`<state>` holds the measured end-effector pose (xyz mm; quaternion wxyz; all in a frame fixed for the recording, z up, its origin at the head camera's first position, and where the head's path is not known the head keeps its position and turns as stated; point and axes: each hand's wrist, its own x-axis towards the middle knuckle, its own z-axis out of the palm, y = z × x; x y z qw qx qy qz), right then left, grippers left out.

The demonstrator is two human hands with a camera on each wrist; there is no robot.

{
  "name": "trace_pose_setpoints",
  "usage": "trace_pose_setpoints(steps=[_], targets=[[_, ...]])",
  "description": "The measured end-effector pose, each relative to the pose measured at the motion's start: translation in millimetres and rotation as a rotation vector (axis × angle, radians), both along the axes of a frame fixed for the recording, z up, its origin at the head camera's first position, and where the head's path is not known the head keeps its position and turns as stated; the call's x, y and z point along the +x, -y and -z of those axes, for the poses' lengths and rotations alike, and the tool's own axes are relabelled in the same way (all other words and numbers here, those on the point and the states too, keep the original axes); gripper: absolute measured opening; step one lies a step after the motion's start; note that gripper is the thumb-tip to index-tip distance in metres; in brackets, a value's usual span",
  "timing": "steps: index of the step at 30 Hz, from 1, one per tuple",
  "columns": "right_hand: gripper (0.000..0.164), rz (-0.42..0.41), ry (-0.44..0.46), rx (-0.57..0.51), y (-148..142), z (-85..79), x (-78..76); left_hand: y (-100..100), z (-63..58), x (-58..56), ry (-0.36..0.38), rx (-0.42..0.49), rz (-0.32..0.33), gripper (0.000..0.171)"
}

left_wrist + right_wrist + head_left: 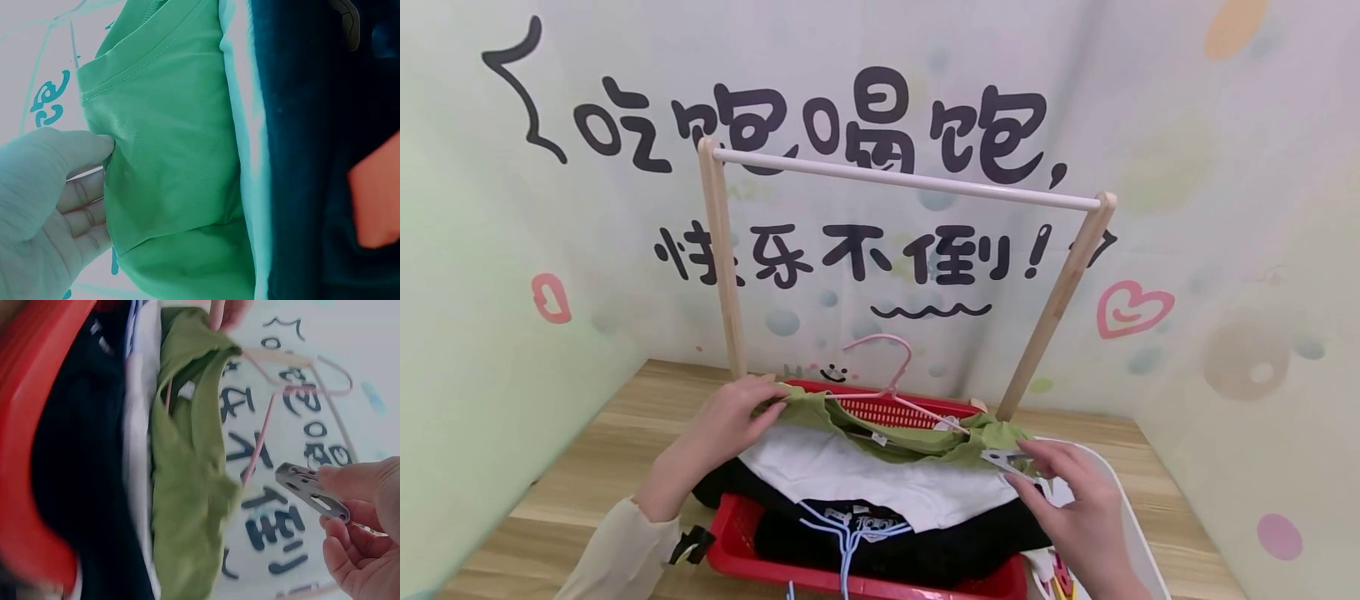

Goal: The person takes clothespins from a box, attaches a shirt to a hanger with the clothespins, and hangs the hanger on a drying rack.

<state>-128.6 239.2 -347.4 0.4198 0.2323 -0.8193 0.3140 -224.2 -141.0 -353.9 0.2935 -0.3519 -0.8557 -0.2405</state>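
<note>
Head: we see the left hand (730, 425) pinching the green shirt (917, 455) by one shoulder; the right hand (1078, 504) pinches a grey clip (1000, 459) at the other, long axis roughly sideways, free end pointing left. Pink hanger (891, 390) in neckline, hook up. Left wrist: thumb clamps shirt edge. Right wrist: clip slants upper-left to lower-right.

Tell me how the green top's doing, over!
Left grip pinches green top near shoulder. Right grip holds gray clothespin. Pink hanger in neck opening, hook out. Nothing visible between clothespin and top, over.
</note>
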Motion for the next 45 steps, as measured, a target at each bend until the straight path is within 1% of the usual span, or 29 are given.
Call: trace_pose_setpoints(steps=[1,5,8,9,14,16,19,21,28,33,36,39,43,45], targets=[[0.039,-0.021,-0.005,-0.012,5.6,-1.3,-1.2,0.0,0.2,-0.3,-0.005,0.001,0.0,0.019],[0.036,-0.099,-0.015,-0.022,27.7,-7.1,-6.6,0.0,0.0,-0.7,-0.021,0.006,0.0,0.018],[0.043,-0.158,-0.012,-0.022,44.0,-11.2,-9.9,0.3,-1.6,0.5,-0.012,0.007,-0.003,0.017],[0.045,-0.174,0.002,-0.026,49.5,-12.9,-10.3,0.3,-2.1,0.6,-0.01,0.008,-0.003,0.017],[0.041,-0.27,0.03,-0.055,76.1,-17.6,-15.4,0.6,-3.4,0.1,-0.003,0.011,-0.005,0.016],[0.043,-0.311,0.027,-0.063,86.4,-17.7,-18.6,1.1,-3.2,0.2,-0.001,0.013,-0.005,0.016],[0.046,-0.343,0.042,-0.066,101.5,-17.2,-22.2,1.3,-2.3,-0.2,-0.006,0.016,0.0,0.016],[0.047,-0.347,0.033,-0.052,110.7,-16.9,-24.7,1.4,-1.9,-0.3,-0.004,0.016,0.003,0.016],[0.05,-0.357,-0.097,0.045,137.3,-18.7,-34.6,1.0,-3.4,1.0,0.002,0.01,0.002,0.015],[0.048,-0.373,-0.118,0.055,149.7,-21.4,-40.2,1.1,-4.4,1.2,0.003,0.003,-0.004,0.016],[0.048,-0.369,-0.139,0.072,155.9,-22.2,-43.3,1.2,-4.1,0.9,0.001,-0.002,-0.007,0.016],[0.048,-0.334,-0.159,0.121,162.1,-22.8,-45.6,1.0,-4.2,0.8,0.002,-0.006,-0.008,0.016],[0.045,-0.233,-0.208,0.215,171.0,-23.6,-48.6,0.3,-5.3,1.3,-0.001,-0.002,0.001,0.016],[0.043,-0.181,-0.239,0.253,175.6,-23.8,-49.9,-0.3,-5.6,1.4,-0.014,0.0,0.011,0.016]])
